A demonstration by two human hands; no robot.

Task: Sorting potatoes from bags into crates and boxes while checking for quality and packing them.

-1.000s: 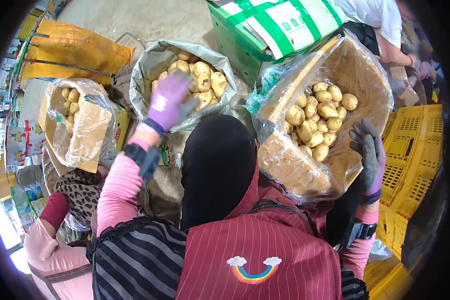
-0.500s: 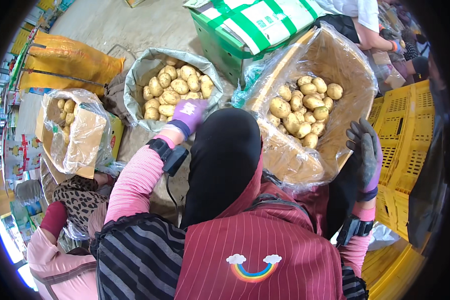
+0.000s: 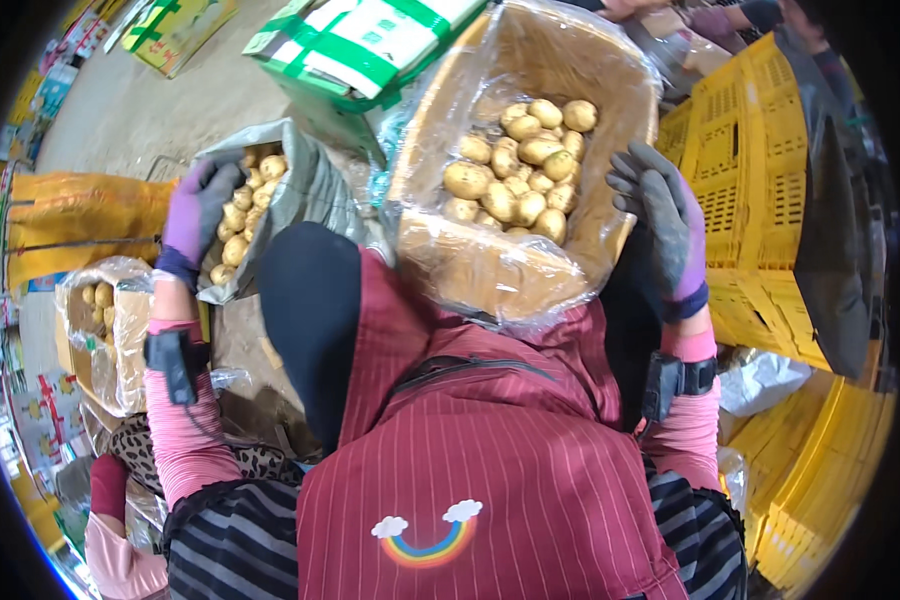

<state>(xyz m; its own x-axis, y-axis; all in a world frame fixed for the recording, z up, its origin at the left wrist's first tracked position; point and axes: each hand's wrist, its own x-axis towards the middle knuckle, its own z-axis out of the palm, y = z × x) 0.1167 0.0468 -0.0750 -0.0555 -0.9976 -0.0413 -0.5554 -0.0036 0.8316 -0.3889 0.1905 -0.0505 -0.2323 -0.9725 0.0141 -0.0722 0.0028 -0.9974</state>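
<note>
Purple-and-grey work gloves cover both my hands. My left hand point(image 3: 205, 205) is at the left rim of the grey-green sack point(image 3: 315, 190), fingers curled over its edge; part of the grip is hidden. Yellow-brown potatoes point(image 3: 235, 220) show inside the sack, whose mouth leans to the left. My right hand point(image 3: 665, 215) is open beside the right edge of the plastic-lined cardboard box point(image 3: 490, 262), its fingers slightly bent and holding nothing. Between my knees, that box has a pile of potatoes point(image 3: 530, 150) in it.
Yellow plastic crates point(image 3: 735, 130) are stacked along the right. Behind the sack stands a green-and-white taped box point(image 3: 370, 50). At left are an orange sack point(image 3: 90, 225) and a smaller lined box point(image 3: 130, 350) of potatoes. Another person's arm point(image 3: 110, 490) is at lower left.
My left hand has gone from above the sack's near side to its left rim, and the sack's mouth now tips leftward. The view has shifted right; my right hand stays open by the box.
</note>
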